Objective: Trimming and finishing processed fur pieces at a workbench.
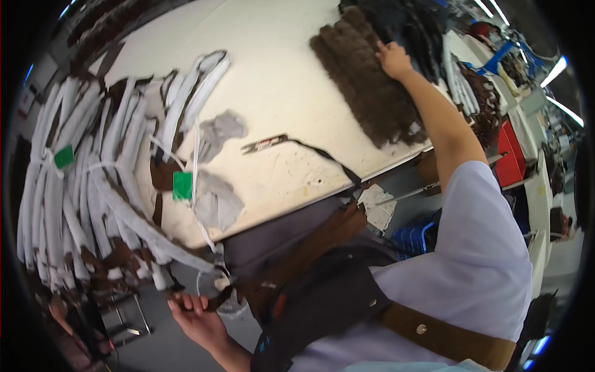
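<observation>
Low on the left, my left hand [198,316] is closed with its fingertips round the end of a dark brown strip [304,248]. That strip runs up across my lap over the dark apron. My right arm reaches far over the table, and my right hand [395,60] pinches the edge of a brown fur piece [365,80] lying flat there. Darker fur pieces [406,31] lie beside and beyond it. In the middle of the table lies a pair of thread snips [264,144] on a black strap, apart from both hands.
Bundles of pale rolled strips [80,186] with green tags [181,185] and white ties fill the left side. Grey cloth scraps [222,133] lie near them on the white table [273,74]. A blue basket [412,240] and a red bin [511,155] stand at the right.
</observation>
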